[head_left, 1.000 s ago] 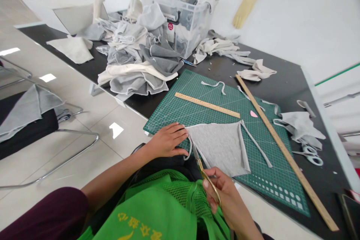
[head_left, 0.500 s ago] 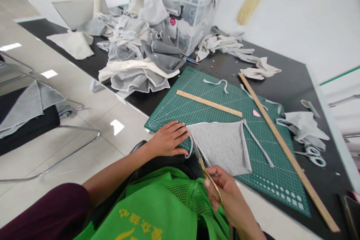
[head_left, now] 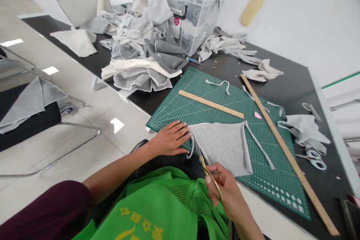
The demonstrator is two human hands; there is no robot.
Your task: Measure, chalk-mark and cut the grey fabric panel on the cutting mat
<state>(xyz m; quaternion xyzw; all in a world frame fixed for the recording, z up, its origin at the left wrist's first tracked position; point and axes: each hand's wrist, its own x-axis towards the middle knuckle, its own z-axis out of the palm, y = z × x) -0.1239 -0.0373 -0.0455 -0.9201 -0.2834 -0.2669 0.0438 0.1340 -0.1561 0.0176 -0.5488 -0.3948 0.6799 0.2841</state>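
Note:
A light grey cloth piece (head_left: 222,144) lies on the green cutting mat (head_left: 168,110) at the near edge of the table. My left hand (head_left: 173,138) rests flat at the cloth's left corner, fingers stretched out. Gold-handled scissors (head_left: 203,162) are in my right hand (head_left: 225,187), its fingers wrapped through the handles. Their blades lie along the cloth's left edge, where a narrow trimmed strip (head_left: 192,148) curls away beside my left fingertips. Another thin strip (head_left: 260,145) hangs off the cloth's upper right corner.
A short wooden ruler (head_left: 210,104) and a long one (head_left: 287,150) lie on the mat, with a pink chip (head_left: 257,115) between them. White-handled scissors (head_left: 315,159) sit at right. Behind stand heaped grey cloths (head_left: 140,52) and a clear plastic bin (head_left: 194,18).
The view has shifted slightly, so the background sits a little further right and the right side a little lower. Both hands, the scissors and the cloth keep nearly the same places.

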